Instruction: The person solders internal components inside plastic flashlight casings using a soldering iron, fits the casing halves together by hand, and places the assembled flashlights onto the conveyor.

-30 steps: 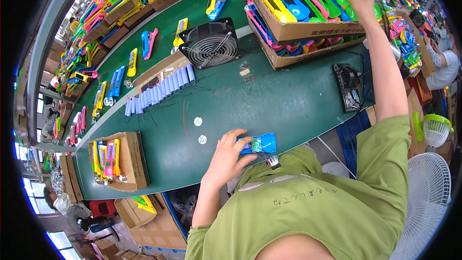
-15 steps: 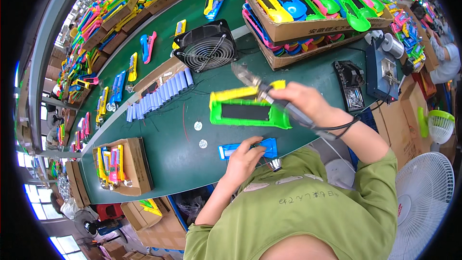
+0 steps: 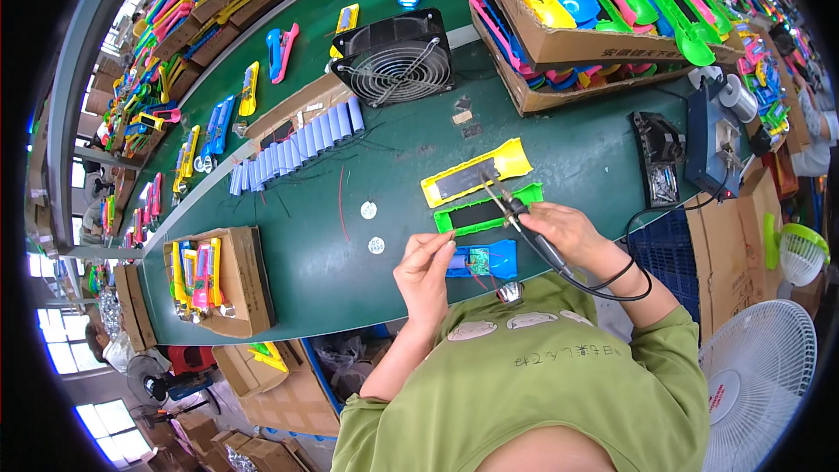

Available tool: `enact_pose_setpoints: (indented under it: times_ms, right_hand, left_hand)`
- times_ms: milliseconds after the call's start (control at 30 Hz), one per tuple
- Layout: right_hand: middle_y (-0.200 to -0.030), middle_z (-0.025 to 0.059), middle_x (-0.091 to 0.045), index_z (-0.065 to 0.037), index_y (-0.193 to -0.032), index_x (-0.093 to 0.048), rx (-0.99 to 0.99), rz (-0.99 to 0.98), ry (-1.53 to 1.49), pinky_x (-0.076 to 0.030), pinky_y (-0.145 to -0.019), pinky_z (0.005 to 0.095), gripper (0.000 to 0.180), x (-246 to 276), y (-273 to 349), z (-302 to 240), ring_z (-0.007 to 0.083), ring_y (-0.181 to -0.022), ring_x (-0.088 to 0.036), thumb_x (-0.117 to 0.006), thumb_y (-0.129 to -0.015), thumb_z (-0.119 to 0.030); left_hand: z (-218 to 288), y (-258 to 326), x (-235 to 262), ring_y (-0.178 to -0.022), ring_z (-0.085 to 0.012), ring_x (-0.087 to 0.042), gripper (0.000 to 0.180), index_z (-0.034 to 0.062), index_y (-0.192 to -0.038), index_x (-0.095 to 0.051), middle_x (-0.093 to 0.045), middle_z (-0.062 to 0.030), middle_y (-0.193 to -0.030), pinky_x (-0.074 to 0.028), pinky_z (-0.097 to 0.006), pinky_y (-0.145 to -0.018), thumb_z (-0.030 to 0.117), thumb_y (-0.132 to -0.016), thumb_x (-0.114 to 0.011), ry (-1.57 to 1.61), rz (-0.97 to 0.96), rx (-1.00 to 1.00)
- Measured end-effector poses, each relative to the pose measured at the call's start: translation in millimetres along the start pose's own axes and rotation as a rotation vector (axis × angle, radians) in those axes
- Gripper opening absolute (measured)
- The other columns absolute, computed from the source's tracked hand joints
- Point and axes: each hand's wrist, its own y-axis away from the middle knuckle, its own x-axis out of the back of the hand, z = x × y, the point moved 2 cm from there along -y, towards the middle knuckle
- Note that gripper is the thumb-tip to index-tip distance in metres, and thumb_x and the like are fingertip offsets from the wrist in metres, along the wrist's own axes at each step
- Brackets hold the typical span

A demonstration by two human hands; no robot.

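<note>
My right hand (image 3: 564, 232) is closed around the handle of a soldering iron (image 3: 549, 253), whose metal end points up and left over a green plastic housing (image 3: 472, 229). My left hand (image 3: 424, 280) makes a pinch by that housing's left end; what lies between the fingertips is too small to make out. Close to my body, a blue plastic housing (image 3: 504, 258) holds a green circuit board (image 3: 479, 262) and a purple cell, with thin red wires. A silver lamp head (image 3: 510, 293) sits at its near side. Beyond the green housing lies a yellow housing (image 3: 476, 173) with a dark panel.
A black fan (image 3: 395, 65) stands behind a row of purple cells (image 3: 297, 149). Cartons of coloured housings (image 3: 559, 48) fill the far right, near a soldering station (image 3: 712, 135) and black tray (image 3: 657, 157). An open carton (image 3: 249, 284) of housings stands at left.
My left hand has lifted off the blue housing into a pinch, uncovering the circuit board. My right hand has brought the iron lower and nearer. The green and yellow housings now lie apart.
</note>
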Motion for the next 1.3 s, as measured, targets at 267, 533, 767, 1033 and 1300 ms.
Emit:
enact_pose_setpoints:
  times_ms: [267, 533, 767, 1033, 1300]
  right_hand:
    - [-0.087, 0.0125, -0.063, -0.006, -0.114, -0.047, -0.133, 0.002, -0.22, -0.05, -0.081, 0.0412, 0.044, 8.3, 16.0, -22.7, 0.0287, -0.077, -0.063, -0.062, -0.073, -0.003]
    - [-0.086, 0.0147, -0.061, 0.005, -0.094, -0.054, -0.626, 0.398, -0.508, -0.054, -0.065, 0.0303, 0.02, 1.0, 14.4, -38.4, 0.0207, -0.072, -0.063, -0.063, -0.078, -0.001]
    - [-0.083, 0.0102, -0.061, 0.004, -0.094, -0.055, -1.09, 0.455, -1.131, -0.05, -0.055, 0.0219, 0.017, -29.0, 3.2, -23.9, 0.0135, -0.067, -0.062, -0.061, -0.079, 0.002]
    - [-0.085, 0.009, -0.061, 0.005, -0.096, -0.056, -1.058, 0.404, -1.105, -0.05, -0.059, 0.0225, 0.018, -34.9, -1.1, -29.3, 0.014, -0.07, -0.062, -0.061, -0.079, 0.001]
    - [-0.088, 0.0092, -0.061, 0.005, -0.098, -0.056, -0.956, 0.431, -1.028, -0.05, -0.059, 0.0226, 0.019, -36.8, -0.9, -31.0, 0.0135, -0.071, -0.062, -0.061, -0.08, 0.0]
  left_hand:
    - [10.2, -35.7, 18.0, -0.08, -0.0226, -0.052, 0.009, 0.0092, -0.074, -0.065, -0.057, -0.003, -0.073, -0.038, -0.036, -0.073, 0.006, -0.065, -0.066, -0.999, -0.32, -0.483]
    - [8.7, -53.6, 7.2, -0.08, -0.0273, -0.053, 0.004, 0.0053, -0.073, -0.06, -0.056, -0.0079, -0.075, -0.041, -0.038, -0.069, 0.004, -0.07, -0.061, -1.086, -0.63, -0.359]
    - [6.1, -58.8, 7.1, -0.075, -0.0336, -0.056, 0.005, 0.0017, -0.077, -0.056, -0.055, -0.0142, -0.077, -0.044, -0.04, -0.065, 0.002, -0.072, -0.058, -0.983, -0.681, -0.231]
    - [7.7, -59.1, 7.8, -0.075, -0.0338, -0.056, 0.005, 0.0014, -0.077, -0.056, -0.055, -0.0149, -0.076, -0.044, -0.04, -0.065, 0.002, -0.073, -0.058, -0.952, -0.678, -0.215]
    - [3.8, -56.4, 4.9, -0.075, -0.033, -0.056, 0.002, 0.0016, -0.074, -0.057, -0.055, -0.0144, -0.075, -0.044, -0.04, -0.065, 0.003, -0.072, -0.058, -1.008, -0.643, -0.233]
